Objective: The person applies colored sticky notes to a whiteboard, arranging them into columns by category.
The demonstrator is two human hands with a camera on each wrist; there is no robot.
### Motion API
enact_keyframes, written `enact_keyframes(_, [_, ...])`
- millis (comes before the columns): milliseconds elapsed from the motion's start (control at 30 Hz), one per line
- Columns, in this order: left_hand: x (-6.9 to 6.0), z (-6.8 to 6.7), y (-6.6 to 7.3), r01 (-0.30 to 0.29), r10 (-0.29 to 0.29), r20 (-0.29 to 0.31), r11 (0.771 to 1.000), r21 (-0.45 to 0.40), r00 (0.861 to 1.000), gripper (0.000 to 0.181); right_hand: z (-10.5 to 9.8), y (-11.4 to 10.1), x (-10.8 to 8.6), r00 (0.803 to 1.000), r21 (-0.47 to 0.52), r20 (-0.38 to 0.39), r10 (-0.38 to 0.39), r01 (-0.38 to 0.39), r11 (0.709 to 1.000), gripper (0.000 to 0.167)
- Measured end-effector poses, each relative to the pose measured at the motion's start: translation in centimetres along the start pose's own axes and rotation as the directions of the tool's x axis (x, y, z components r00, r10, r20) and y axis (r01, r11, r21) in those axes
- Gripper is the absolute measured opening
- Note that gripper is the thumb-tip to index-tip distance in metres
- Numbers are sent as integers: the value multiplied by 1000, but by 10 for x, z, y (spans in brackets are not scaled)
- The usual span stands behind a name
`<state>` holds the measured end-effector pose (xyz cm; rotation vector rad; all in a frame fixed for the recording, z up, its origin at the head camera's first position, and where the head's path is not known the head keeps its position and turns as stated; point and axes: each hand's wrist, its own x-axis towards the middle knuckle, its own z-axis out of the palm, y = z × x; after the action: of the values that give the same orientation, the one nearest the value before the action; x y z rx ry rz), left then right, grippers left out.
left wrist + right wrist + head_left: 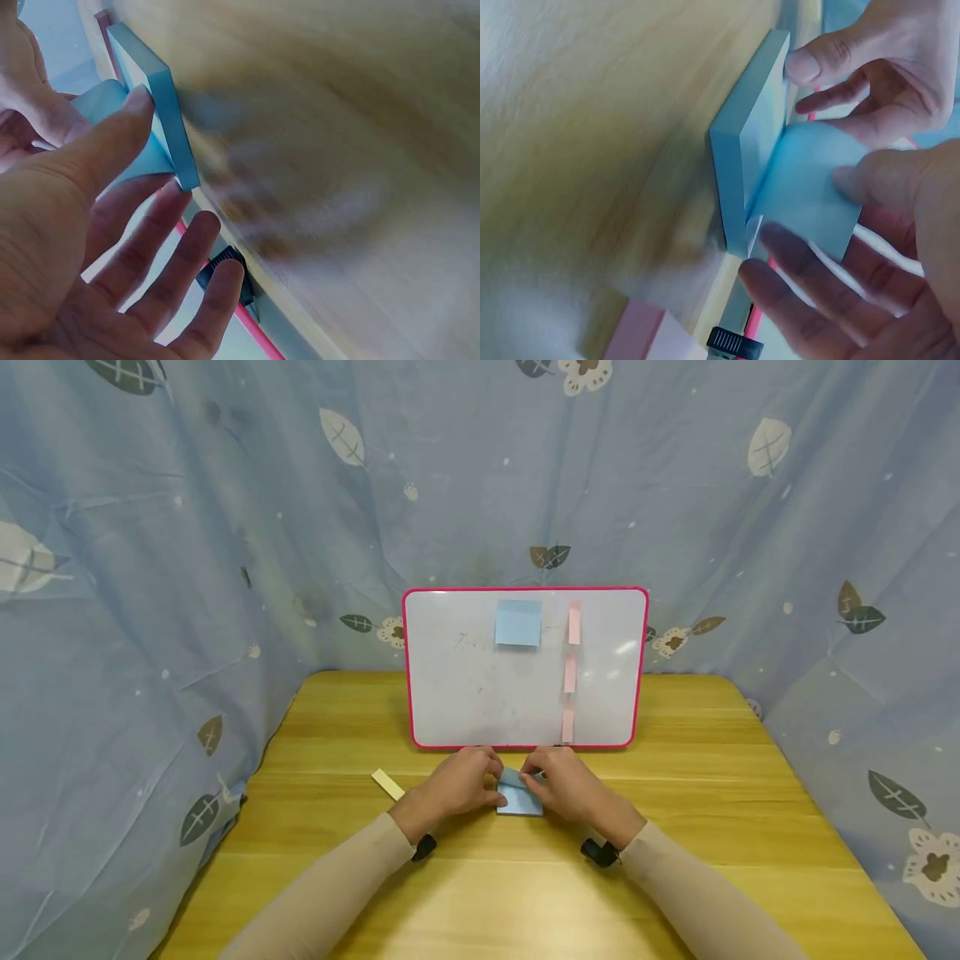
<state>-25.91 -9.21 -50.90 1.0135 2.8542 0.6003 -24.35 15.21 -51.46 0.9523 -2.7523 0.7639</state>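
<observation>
A light blue sticky note pad lies on the table just in front of the whiteboard. My left hand steadies its left side, the thumb pressed on the pad's face and a fingertip at its edge in the left wrist view. From the right, my right hand pinches the top sticky note between thumb and fingers. That sheet bends up from the pad and still joins it along one edge. Its remaining fingers are spread beside the pad.
A pink-framed whiteboard stands behind the hands, bearing one blue sticky note and a column of pink strips. A pale yellow strip pad lies left. A pink block and black clip show in the right wrist view.
</observation>
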Motion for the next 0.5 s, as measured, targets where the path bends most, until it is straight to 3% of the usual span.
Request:
enact_keyframes(133, [0, 0, 3, 20, -20, -21, 1000, -10, 1000, 39, 0, -3, 0, 998, -11, -44, 47, -48, 999, 9])
enact_keyframes(367, [-4, 2, 3, 26, -29, -39, 997, -77, 999, 58, 5, -3, 4, 990, 15, -55, 127, -127, 992, 10])
enact_keyframes(500, [-5, 3, 2, 29, -33, -37, 994, -107, 999, 57, 7, -4, 5, 984, 42, -59, 169, -167, 985, 10])
